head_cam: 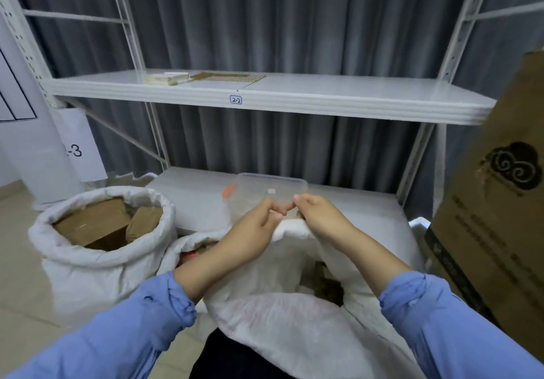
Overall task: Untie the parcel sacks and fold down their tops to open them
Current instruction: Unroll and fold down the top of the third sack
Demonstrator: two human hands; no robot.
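A white woven sack (282, 314) stands right in front of me, its mouth partly open with brown parcels showing inside at the right. My left hand (253, 231) and my right hand (321, 216) both pinch the far edge of its top, fingertips close together. To the left stands a second white sack (97, 269), its top rolled down and brown boxes visible inside. Another sack's rim shows between the two, partly hidden by my left forearm.
A white metal shelf rack (265, 102) stands behind the sacks, with flat packets on its upper board. A clear plastic box (265, 193) lies on the lower board just beyond my hands. A tall brown cardboard box (497, 225) leans at the right. Grey curtain behind.
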